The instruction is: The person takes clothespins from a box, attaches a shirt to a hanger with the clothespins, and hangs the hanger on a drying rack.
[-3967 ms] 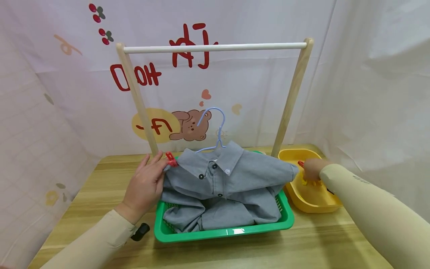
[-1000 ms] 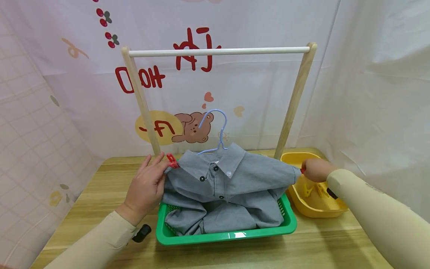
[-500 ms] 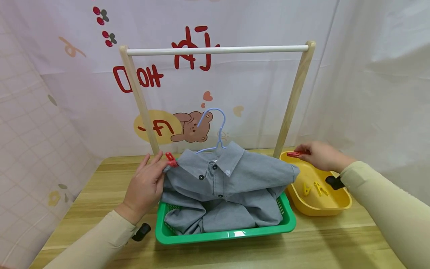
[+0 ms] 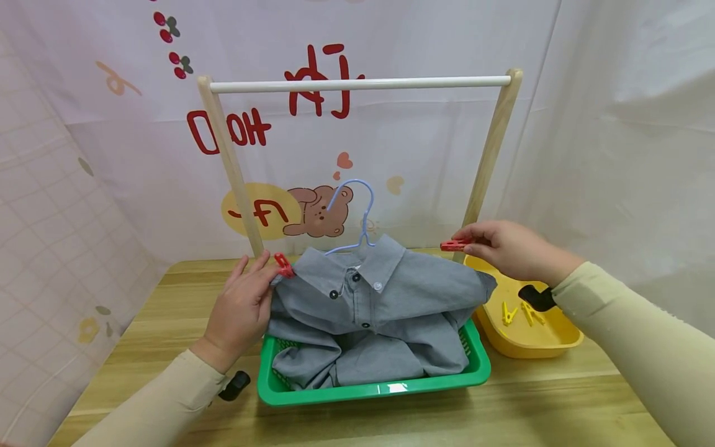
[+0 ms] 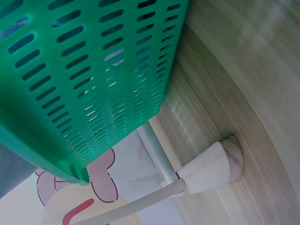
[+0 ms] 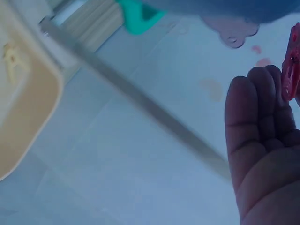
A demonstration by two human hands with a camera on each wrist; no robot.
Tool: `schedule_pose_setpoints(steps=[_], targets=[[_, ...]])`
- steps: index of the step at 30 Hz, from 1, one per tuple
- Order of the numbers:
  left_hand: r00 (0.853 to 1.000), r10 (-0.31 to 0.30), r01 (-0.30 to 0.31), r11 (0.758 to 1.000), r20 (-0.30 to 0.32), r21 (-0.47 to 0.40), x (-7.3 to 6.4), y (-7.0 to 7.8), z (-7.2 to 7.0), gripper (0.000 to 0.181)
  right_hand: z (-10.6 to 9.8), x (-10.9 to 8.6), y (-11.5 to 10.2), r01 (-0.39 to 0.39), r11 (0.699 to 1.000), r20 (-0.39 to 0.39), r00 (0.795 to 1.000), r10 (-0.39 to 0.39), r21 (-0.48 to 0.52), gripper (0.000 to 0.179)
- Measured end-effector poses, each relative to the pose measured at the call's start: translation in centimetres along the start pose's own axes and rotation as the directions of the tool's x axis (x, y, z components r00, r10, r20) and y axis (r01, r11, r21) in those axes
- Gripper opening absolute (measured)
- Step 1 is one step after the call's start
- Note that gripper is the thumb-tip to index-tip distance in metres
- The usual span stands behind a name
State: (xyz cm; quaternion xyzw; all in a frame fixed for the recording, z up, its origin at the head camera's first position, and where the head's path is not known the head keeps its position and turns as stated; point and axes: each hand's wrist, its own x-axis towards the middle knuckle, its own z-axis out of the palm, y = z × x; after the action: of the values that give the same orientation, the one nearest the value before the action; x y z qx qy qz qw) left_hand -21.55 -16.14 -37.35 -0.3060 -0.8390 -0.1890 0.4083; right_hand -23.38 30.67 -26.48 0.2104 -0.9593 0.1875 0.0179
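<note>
A grey button-up shirt (image 4: pixel 357 298) on a blue hanger (image 4: pixel 365 211) lies in a green basket (image 4: pixel 374 392). My left hand (image 4: pixel 240 310) pinches its left shoulder edge, beside a red clothespin (image 4: pixel 283 266) clipped there; the thumb is mostly hidden. My right hand (image 4: pixel 516 251) holds another red clothespin (image 4: pixel 455 245) between thumb and fingers, above and behind the shirt's right shoulder. In the right wrist view that clothespin (image 6: pixel 291 65) shows at the fingertips of my right hand (image 6: pixel 267 154).
A yellow tray (image 4: pixel 536 352) with yellow clothespins (image 4: pixel 530 313) stands right of the basket. Behind rises a wooden rack with a white rail (image 4: pixel 357 84); its post (image 4: pixel 494 155) is close to my right hand. The left wrist view shows the basket's slotted side (image 5: pixel 98 70).
My right hand has lifted a red clothespin out of the yellow tray and carried it left, toward the shirt's right shoulder. The left hand has stayed at the other shoulder.
</note>
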Motion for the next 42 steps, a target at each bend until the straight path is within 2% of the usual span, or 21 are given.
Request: schedule_pose_setpoints(steps=[5,10,19,30,40,42], targets=[[1.0,-0.005,0.005,1.0,0.002,0.0,0.0,0.1,-0.1,0.034,-0.1,-0.1,-1.5,0.096,0.995,-0.049,0.994,-0.097,-0.021,0.019],[1.0,-0.006,0.006,1.0,0.002,0.0,0.0,0.2,-0.1,0.033,-0.2,-0.3,-2.4,0.174,0.984,-0.065,0.982,-0.176,-0.034,0.018],[1.0,0.005,-0.005,1.0,-0.004,-0.005,0.1,0.2,-0.2,0.034,-0.4,-0.4,-3.1,0.217,0.975,-0.069,0.973,-0.219,-0.039,0.021],[1.0,0.007,-0.008,1.0,-0.021,-0.017,0.1,0.2,-0.2,0.032,0.2,0.0,-4.2,0.283,0.956,-0.024,0.958,-0.286,-0.074,0.021],[0.999,-0.02,0.019,0.999,-0.028,-0.042,0.1,0.5,-0.1,0.031,1.5,-0.2,-5.3,0.362,0.905,-0.057,0.922,-0.383,-0.223,0.022],[0.999,-0.023,0.022,0.999,-0.024,-0.043,0.1,0.5,-0.1,0.031,1.7,-0.3,-5.5,0.366,0.901,-0.054,0.92,-0.388,-0.231,0.023]])
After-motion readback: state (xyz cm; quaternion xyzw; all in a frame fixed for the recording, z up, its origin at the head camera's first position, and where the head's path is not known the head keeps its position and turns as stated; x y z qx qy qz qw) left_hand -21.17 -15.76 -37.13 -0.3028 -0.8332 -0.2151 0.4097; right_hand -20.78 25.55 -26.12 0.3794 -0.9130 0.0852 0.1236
